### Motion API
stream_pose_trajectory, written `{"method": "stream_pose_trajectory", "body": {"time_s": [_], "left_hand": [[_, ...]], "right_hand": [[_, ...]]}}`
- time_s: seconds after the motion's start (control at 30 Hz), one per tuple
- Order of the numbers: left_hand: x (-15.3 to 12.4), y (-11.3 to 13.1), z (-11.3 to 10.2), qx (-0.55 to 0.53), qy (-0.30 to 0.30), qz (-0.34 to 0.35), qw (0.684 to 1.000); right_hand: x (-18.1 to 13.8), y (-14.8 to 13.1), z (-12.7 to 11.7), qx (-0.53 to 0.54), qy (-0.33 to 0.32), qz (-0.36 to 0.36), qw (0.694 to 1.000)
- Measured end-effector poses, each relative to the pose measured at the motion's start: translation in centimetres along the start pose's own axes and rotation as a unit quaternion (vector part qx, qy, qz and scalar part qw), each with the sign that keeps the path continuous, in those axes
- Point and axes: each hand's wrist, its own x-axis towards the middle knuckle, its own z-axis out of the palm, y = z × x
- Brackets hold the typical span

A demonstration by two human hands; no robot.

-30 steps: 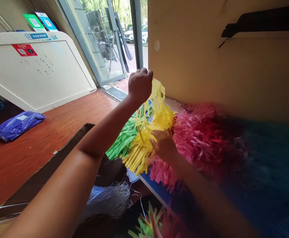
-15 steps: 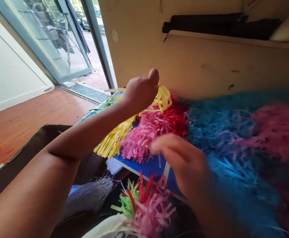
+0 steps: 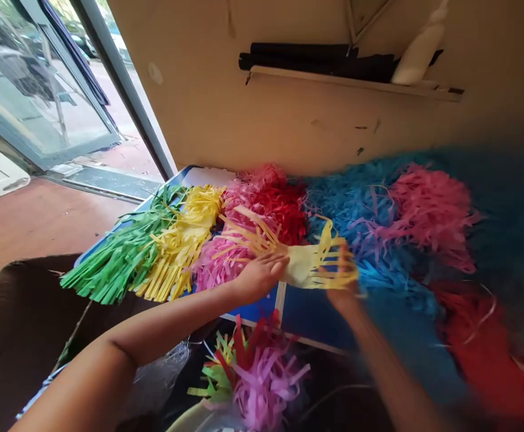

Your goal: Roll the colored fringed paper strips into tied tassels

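A sheet of yellow fringed tissue paper (image 3: 300, 267) stretches between my two hands above the blue board (image 3: 307, 309). My left hand (image 3: 262, 277) is closed on its left part, where thin strips fan out to the left. At the other end my right hand (image 3: 343, 288), slightly blurred, has its fingers among the cut strips. Beneath and left of the sheet lies a pink tissue fringe (image 3: 214, 258), beside a yellow fringe bundle (image 3: 176, 249) and a green fringe bundle (image 3: 118, 264). A red fringe (image 3: 291, 210) lies just behind.
Blue shredded tissue (image 3: 370, 270), a pink clump (image 3: 433, 210) and red paper (image 3: 487, 348) cover the right side. Multicoloured tassels (image 3: 262, 384) rest near my lap. A cardboard box (image 3: 14, 312) stands at lower left. A narrow wall shelf (image 3: 316, 75) holds a white bottle (image 3: 421, 51).
My left hand has come down and toward me with the yellow paper. My right hand has moved from bare to the paper's strips. The view has turned right, uncovering the green bundle.
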Motion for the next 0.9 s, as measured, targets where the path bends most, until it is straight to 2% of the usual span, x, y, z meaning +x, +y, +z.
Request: {"method": "stream_pose_trajectory", "body": {"time_s": [0.03,0.1,0.13,0.17,0.2,0.23,0.27,0.3,0.4,0.47,0.53,0.6,0.7,0.73,0.8,0.9], "left_hand": [[0.0,0.3,1.1,-0.012,-0.03,0.009,0.999],[0.3,1.0,2.7,-0.029,-0.075,0.018,0.997],[0.6,1.4,3.2,-0.033,-0.09,0.02,0.995],[0.9,1.8,3.5,-0.032,-0.102,0.018,0.994],[1.3,2.3,3.5,-0.024,-0.113,0.012,0.993],[1.7,2.8,3.5,-0.013,-0.122,0.008,0.992],[2.0,3.2,3.4,-0.001,-0.13,0.005,0.992],[2.2,3.6,3.2,0.012,-0.139,0.003,0.99],[2.0,3.9,2.9,0.03,-0.154,0.0,0.988],[1.4,3.7,2.8,0.032,-0.147,-0.003,0.989],[0.8,3.6,2.8,0.037,-0.135,-0.004,0.99],[0.6,3.8,2.7,0.043,-0.134,-0.007,0.99],[0.7,4.0,2.4,0.03,-0.144,-0.004,0.989],[0.7,3.9,2.2,0.016,-0.153,0.001,0.988],[0.4,3.1,2.0,-0.027,-0.167,-0.007,0.986],[0.0,1.2,2.1,-0.115,-0.169,-0.086,0.975]], "right_hand": [[-1.6,2.1,-1.5,-0.01,0.026,0.035,0.999],[-4.7,4.7,-4.0,-0.036,0.131,0.104,0.985],[-6.1,4.9,-4.7,-0.065,0.216,0.115,0.967],[-7.3,4.4,-4.8,-0.087,0.268,0.089,0.955],[-8.3,3.4,-4.4,-0.091,0.257,0.027,0.962],[-9.0,2.1,-3.4,-0.074,0.18,-0.058,0.979],[-9.4,0.8,-2.0,-0.051,0.058,-0.139,0.987],[-9.5,-0.3,-0.4,-0.043,-0.025,-0.176,0.983],[-8.4,-0.6,3.2,-0.079,-0.154,-0.173,0.97],[-7.6,1.1,3.4,-0.146,-0.174,-0.132,0.965],[-7.1,2.6,2.2,-0.209,-0.14,-0.084,0.964],[-7.1,2.7,1.1,-0.214,-0.118,-0.094,0.965],[-7.5,1.4,1.3,-0.119,-0.173,-0.183,0.96],[-7.5,1.2,1.8,-0.083,-0.188,-0.192,0.96],[-7.3,1.8,2.8,-0.021,-0.194,-0.158,0.968],[-6.1,4.0,3.3,0.044,-0.203,-0.064,0.976]]}}
